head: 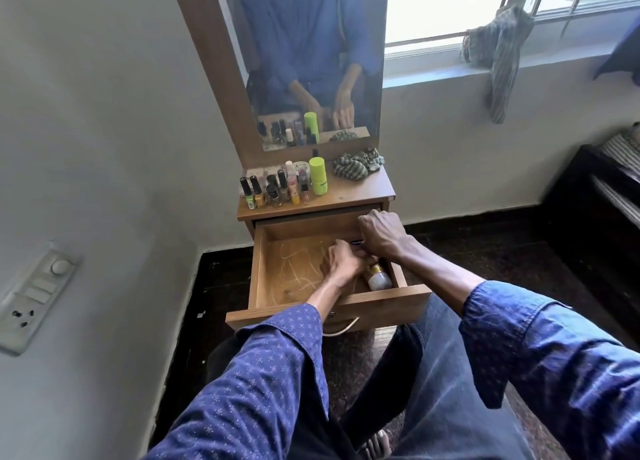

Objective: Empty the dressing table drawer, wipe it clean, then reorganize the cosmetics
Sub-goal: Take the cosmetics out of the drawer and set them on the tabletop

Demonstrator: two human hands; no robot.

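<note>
1. A seated person reaches both hands into the open drawer [258, 272] of a dressing table, where a pale bottle with a yellow band [378, 276] lies in the front right corner.
2. The left hand [341, 262] curls over items just beside that bottle; what it holds is hidden. The right hand [379, 236] is fisted, apparently around a dark-capped item [356, 242].
3. Risk: crowded hands could knock the bottle or fumble a grip.
4. Nail polish bottles [273, 191] and a lime green container [318, 176] pack the tabletop's left; adding more carelessly could topple them.
5. A striped cloth [358, 164] waits nearby.
</note>
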